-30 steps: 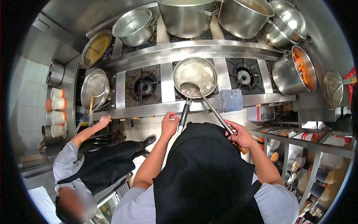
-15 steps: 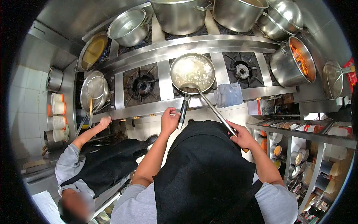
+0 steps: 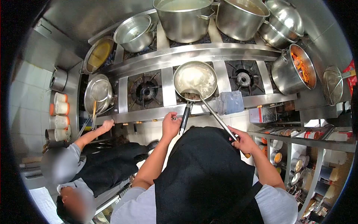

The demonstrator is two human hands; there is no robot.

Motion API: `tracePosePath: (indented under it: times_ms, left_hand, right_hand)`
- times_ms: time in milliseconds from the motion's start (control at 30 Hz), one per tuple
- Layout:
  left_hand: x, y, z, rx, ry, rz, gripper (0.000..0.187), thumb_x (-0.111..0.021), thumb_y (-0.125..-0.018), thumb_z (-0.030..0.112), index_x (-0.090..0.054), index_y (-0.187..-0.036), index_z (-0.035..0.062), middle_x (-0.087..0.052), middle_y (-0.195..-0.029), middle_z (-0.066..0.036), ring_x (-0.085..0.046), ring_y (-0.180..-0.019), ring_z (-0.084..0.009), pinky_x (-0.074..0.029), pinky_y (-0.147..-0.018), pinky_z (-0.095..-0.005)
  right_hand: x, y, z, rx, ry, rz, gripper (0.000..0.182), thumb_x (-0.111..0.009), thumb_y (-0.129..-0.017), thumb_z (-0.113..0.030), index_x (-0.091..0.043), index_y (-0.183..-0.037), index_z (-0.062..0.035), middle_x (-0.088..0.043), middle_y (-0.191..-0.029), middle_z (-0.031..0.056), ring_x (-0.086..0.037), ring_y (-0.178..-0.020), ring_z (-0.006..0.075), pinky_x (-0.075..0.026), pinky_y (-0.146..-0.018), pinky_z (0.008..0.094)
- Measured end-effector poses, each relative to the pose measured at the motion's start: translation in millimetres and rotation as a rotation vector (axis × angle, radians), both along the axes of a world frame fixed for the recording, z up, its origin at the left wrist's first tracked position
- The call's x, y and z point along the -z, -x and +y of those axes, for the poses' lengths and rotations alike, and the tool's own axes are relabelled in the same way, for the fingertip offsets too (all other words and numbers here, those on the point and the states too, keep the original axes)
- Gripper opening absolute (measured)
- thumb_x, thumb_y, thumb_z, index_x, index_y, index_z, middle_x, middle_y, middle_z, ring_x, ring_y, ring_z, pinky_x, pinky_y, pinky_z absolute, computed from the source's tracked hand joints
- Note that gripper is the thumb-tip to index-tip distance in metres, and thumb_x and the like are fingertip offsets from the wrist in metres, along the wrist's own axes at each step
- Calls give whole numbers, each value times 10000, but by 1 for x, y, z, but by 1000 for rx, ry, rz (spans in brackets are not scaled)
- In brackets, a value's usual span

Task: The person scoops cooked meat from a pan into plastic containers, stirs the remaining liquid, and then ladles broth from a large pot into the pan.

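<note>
A frying pan [image 3: 195, 79] with a pale, cloudy liquid rests on the middle front burner, its black handle [image 3: 185, 118] pointing toward me. My right hand [image 3: 242, 143] is closed around the wooden-ended handle of a long metal ladle [image 3: 218, 118]. The ladle's bowl dips into the liquid at the pan's near edge. Just left of the pan handle is my left hand [image 3: 170, 127], its fingers loosely curled and apart, with nothing visible in them. A folded blue-grey cloth [image 3: 229, 102] lies on the stove's front edge, right of the pan.
Large stockpots [image 3: 183, 22] stand along the back burners. At the right is a tall pot [image 3: 280, 76] with orange pieces inside. A co-worker's hand [image 3: 108, 125] is at the stove edge on the left, near a pan with a strainer [image 3: 97, 89]. Shelving [image 3: 298, 140] stands to my right.
The view has shifted slightly, so the stove sits a little lower. The ladle stays in the pan, and my left hand remains beside the handle. The liquid's surface shows fewer white patches.
</note>
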State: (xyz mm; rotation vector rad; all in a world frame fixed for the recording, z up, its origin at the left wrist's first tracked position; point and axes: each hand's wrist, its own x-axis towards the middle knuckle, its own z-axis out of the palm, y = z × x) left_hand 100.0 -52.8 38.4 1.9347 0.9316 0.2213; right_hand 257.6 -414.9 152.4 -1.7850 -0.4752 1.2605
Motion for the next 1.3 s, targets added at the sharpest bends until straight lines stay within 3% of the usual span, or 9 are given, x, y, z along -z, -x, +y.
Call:
tracePosePath:
  times_ms: [300, 400, 500, 633, 800, 933, 1000, 1167, 1300]
  left_hand:
    - [-11, -1, -13, 30, -178, -31, 380, -767, -873, 123, -640, -1212, 7, -660, -1071, -160, -704, -835, -271, -567, -784, -371]
    - [-24, -11, -25, -15, -73, -27, 357, -768, -873, 109, -651, -1197, 15, -690, -1018, -128, -695, -811, -219, -560, -765, -347]
    - [-8, -20, -34, -79, 73, -81, 342, -772, -871, 100, -660, -1183, 17, -717, -967, -93, -684, -797, -171, -554, -765, -327]
    - [5, -39, -46, -207, 145, -150, 334, -767, -877, 83, -657, -1181, -1, -720, -979, -75, -681, -819, -138, -558, -768, -295]
    - [-18, -54, -65, -554, 52, -314, 353, -735, -882, 47, -644, -1216, -25, -716, -1110, -129, -684, -1035, -195, -552, -922, -325]
    - [-13, -35, -87, -872, 139, -528, 590, -714, -887, -40, -494, -1434, -13, -611, -1354, -177, -654, -1175, -248, -551, -1004, -358]
    - [-14, -23, -95, -959, 616, -878, 588, -673, -912, -40, -469, -1462, -7, -601, -1376, -175, -642, -1212, -254, -543, -1028, -386]
    - [17, 82, -175, -1245, 561, -1021, 422, -510, -953, -37, -519, -1368, 42, -611, -1351, -147, -651, -1178, -271, -529, -1031, -457]
    - [46, 146, -237, -1512, 617, -1023, 406, -524, -969, -30, -509, -1366, 50, -595, -1306, -132, -635, -1178, -295, -519, -1046, -451]
  right_hand:
    - [24, -12, -11, -26, -81, 11, 914, -603, -823, 199, -412, -1637, -170, -616, -1212, 30, -571, -1068, 116, -477, -995, 264]
    - [36, -26, -17, -61, -111, 28, 915, -605, -835, 184, -394, -1644, -188, -632, -1180, 50, -617, -928, 123, -548, -854, 274]
    - [45, -42, -16, 66, -202, 356, 895, -607, -852, 142, -330, -1650, -152, -628, -1090, 91, -568, -602, 127, -506, -512, 281]
    - [42, -79, -8, 156, -284, 670, 857, -613, -853, 92, -324, -1638, -95, -634, -1100, 106, -544, -593, 124, -493, -513, 270]
    - [12, -135, -1, -40, -307, 678, 876, -644, -839, 74, -318, -1637, -84, -637, -1100, 120, -544, -572, 122, -471, -493, 267]
    - [-42, -164, 3, -213, -246, 777, 876, -666, -841, 74, -320, -1633, -69, -628, -1127, 153, -543, -543, 115, -444, -451, 252]
    - [-44, -170, 9, -332, -268, 895, 855, -634, -861, 84, -309, -1637, -69, -624, -1137, 175, -543, -535, 122, -449, -445, 257]
    - [-56, -154, 23, -286, -149, 1420, 771, -556, -926, 74, -242, -1623, -26, -481, -1191, 178, -503, -591, 114, -469, -470, 263]
    - [-64, -131, 38, -405, -137, 1289, 749, -516, -936, 75, -225, -1621, -7, -471, -1165, 177, -502, -589, 109, -477, -472, 254]
